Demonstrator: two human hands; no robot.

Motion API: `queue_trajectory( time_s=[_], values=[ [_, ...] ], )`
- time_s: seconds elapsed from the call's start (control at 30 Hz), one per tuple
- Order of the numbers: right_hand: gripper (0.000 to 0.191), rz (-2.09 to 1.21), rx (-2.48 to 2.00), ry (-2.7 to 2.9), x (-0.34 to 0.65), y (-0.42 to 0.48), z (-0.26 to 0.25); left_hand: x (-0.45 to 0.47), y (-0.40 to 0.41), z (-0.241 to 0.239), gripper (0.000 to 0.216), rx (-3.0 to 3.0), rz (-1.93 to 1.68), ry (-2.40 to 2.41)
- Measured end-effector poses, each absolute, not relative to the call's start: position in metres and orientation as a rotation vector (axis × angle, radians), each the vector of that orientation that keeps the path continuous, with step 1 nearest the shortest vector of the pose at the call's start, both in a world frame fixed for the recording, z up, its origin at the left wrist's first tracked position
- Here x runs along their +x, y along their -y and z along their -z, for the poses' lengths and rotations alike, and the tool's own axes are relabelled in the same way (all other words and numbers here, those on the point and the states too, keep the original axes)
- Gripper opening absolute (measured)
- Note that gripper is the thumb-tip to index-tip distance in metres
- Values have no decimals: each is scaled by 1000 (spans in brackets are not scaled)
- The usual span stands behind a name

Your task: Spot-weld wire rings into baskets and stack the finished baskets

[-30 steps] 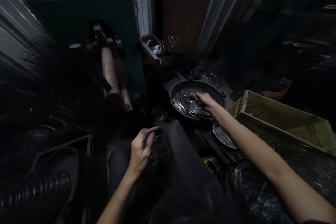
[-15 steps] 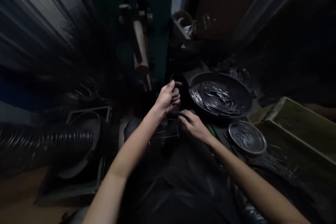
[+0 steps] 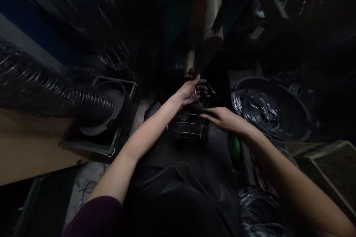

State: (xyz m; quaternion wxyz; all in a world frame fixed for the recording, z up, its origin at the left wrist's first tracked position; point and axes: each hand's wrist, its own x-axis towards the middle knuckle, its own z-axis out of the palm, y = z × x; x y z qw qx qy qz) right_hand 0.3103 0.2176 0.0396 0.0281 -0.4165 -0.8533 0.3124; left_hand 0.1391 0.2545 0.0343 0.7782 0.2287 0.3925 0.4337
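Note:
A small wire grid [image 3: 187,126] rests on my dark-clothed lap in the middle of the head view. My left hand [image 3: 190,92] is at its far edge with the fingers curled around something thin there; what it grips is too dark to tell. My right hand [image 3: 222,118] reaches in from the right, fingers stretched over the grid's top right corner and seeming to pinch a thin wire. A dark round pan [image 3: 300,113] with several shiny wire pieces [image 3: 257,109] stands just right of the hands.
A ribbed black hose [image 3: 55,92] runs from the left into a square frame [image 3: 111,148] on a wooden board [image 3: 25,148]. A pale roller [image 3: 213,3] of a machine stands ahead. A green object [image 3: 235,147] lies under my right forearm, a wooden box [image 3: 333,170] at right.
My right hand left the pan of wires and came to the wire grid beside my left hand. The view swung left and down, so the pan now sits further right.

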Motion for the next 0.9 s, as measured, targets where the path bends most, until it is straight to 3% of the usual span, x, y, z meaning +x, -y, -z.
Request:
queue_trajectory(
  time_s=[0.13,0.23,0.4,0.67,0.83,0.9],
  values=[
    [28,-1184,-1379,2017,302,-239,-32,106,-196,-13,57,1137,-965,-1088],
    [34,-1429,-1328,1659,287,-246,-16,84,-144,23,100,1653,-843,-1309],
    [43,-1652,-1226,1234,265,-254,0,95,-129,67,81,1757,-1150,-1423],
    [50,-1476,-1149,1100,247,-290,-25,88,-193,30,80,2110,-1209,-1226],
    [62,-1558,-1131,994,241,-299,-34,81,-209,22,81,2103,-1289,-1166],
    [56,-1564,-1138,1001,239,-302,-37,80,-214,21,81,2081,-1310,-1144]
  ],
)
